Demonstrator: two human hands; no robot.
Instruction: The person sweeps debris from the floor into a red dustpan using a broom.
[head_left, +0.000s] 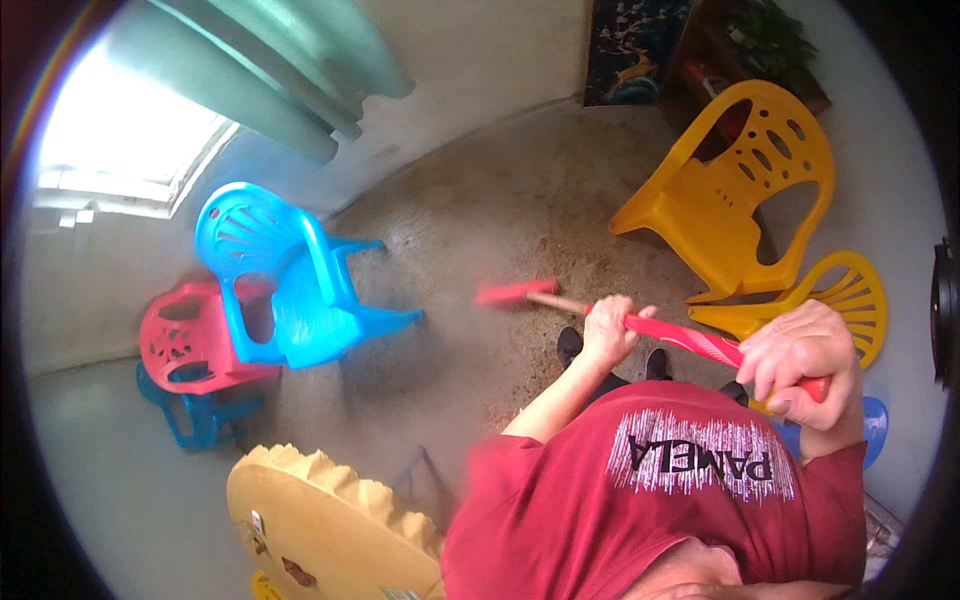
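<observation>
My left hand (611, 330) is closed round the red and wooden shaft of a long-handled broom (682, 339), on its middle part. Near the upper end of the same handle, my right hand (806, 360) grips it, and a short red tip shows beyond the fingers. The broom's red head (517, 292) rests low over the concrete floor (465, 225), to the left of my dark shoes (570, 346), and looks blurred.
At left stand a blue plastic armchair (315, 315), a pink chair (180, 337) and a teal chair (199, 412). Yellow plastic chairs (712, 217) line the right. A round table with a yellowish cover (322, 525) is at lower left. A picture panel (634, 52) leans at the far wall.
</observation>
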